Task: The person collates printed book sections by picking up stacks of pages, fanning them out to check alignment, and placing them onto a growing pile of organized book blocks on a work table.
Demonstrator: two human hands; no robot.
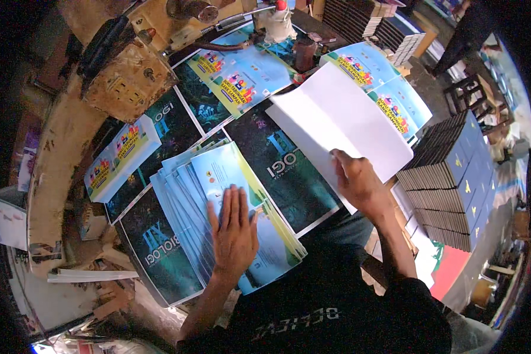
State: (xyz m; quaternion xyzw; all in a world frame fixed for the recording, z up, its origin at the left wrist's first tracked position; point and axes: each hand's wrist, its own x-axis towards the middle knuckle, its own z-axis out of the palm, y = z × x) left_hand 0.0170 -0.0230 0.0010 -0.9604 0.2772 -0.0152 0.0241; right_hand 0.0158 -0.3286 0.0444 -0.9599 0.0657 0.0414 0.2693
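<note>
Lettered covers [218, 168], lettered dark sheets [304, 194], lettered shirt [336, 289]

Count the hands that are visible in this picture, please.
2: the left hand lies on the blue printed sheets; the right hand is over the white paper. Others may be hidden.

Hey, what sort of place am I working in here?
Probably a small printing or bookbinding workshop: printed light-blue sheets lie fanned under your left hand, blue-covered books stand stacked at right, and a worn machine sits at upper left.
</note>
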